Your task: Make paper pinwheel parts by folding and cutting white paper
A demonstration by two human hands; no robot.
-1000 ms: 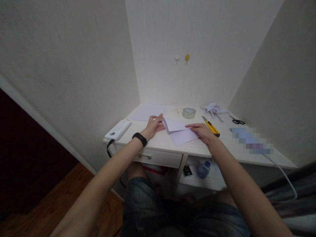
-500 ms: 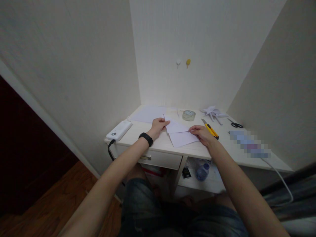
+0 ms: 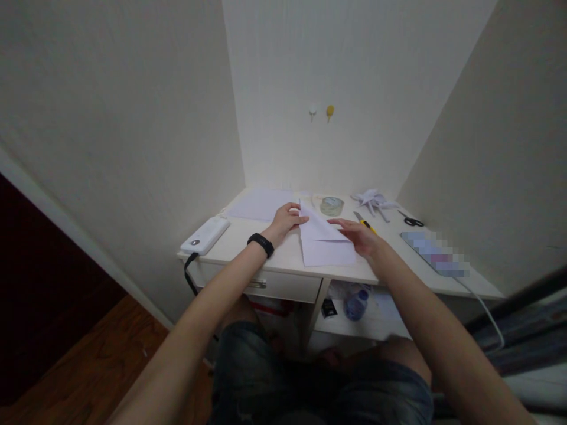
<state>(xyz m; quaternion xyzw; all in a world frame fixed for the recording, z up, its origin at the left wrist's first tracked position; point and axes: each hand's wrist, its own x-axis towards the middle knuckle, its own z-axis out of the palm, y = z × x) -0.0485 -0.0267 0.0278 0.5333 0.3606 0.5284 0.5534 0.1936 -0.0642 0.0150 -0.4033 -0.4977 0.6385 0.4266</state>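
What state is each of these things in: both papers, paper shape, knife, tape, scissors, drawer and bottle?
Near paper: partly folded over, left hand and right hand at it
Far paper: lying flat
Paper shape: folded
Yellow knife: blade out
Tape roll: lying on its side
Scissors: look closed, too small to be sure
Drawer: shut
Bottle: capped

The paper [image 3: 328, 252] is turned a little: its near edge, which was slanting half a second ago, now runs almost along the front of the desk [image 3: 290, 255]. The upper flap [image 3: 315, 229] now shows a long slanting edge on its right. The right hand [image 3: 361, 237], which was pinching, now has its fingers stretched and hides more of the knife [image 3: 364, 222]. The left hand [image 3: 286, 223], lifting a corner one second ago, now lays its thumb on the flap.
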